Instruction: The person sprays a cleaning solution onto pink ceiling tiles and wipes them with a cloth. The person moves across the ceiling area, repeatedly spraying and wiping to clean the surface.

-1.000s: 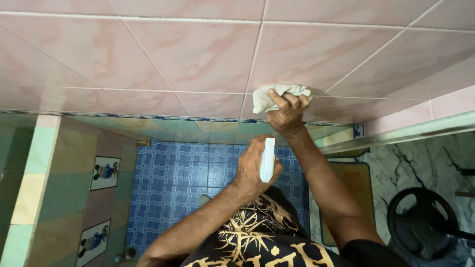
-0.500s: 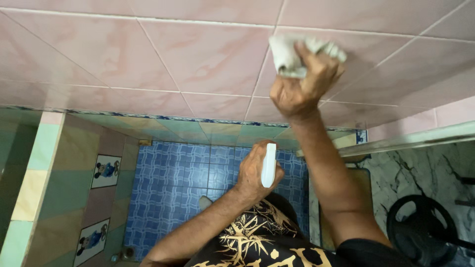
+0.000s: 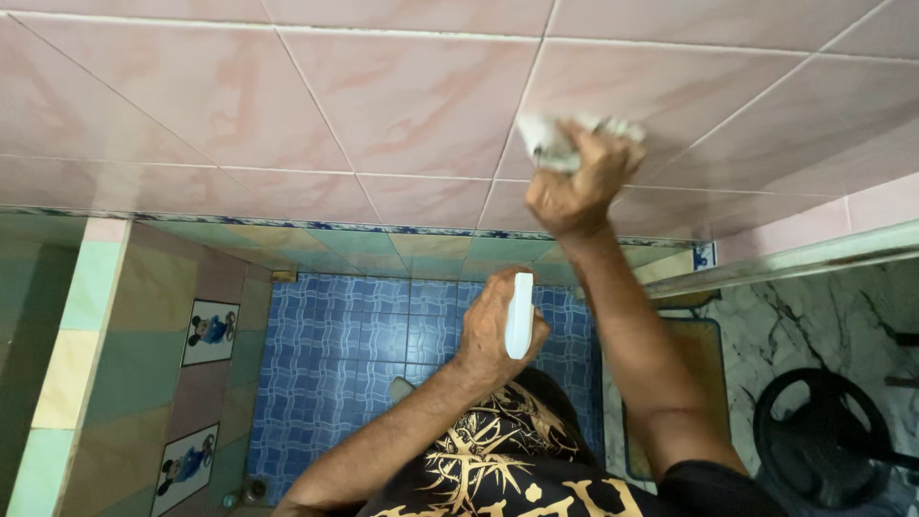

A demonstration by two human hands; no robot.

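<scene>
My right hand (image 3: 577, 187) presses a crumpled white cloth (image 3: 548, 140) flat against the pink marbled wall tiles (image 3: 402, 96), near a grout line. The cloth is blurred and mostly covered by my fingers. Lower down, my left hand (image 3: 493, 330) is closed around a white spray bottle (image 3: 520, 314), held upright in front of my chest and away from the wall.
A blue patterned tile floor (image 3: 335, 354) lies far below. Green and tan wall tiles with cartoon pictures (image 3: 206, 335) run down the left. A metal door frame (image 3: 795, 258), a mat (image 3: 689, 364) and a black round object (image 3: 823, 431) are at right.
My right hand with the cloth rose up the wall tile, then came back down a little and slightly left. My left hand and the bottle stayed nearly still.
</scene>
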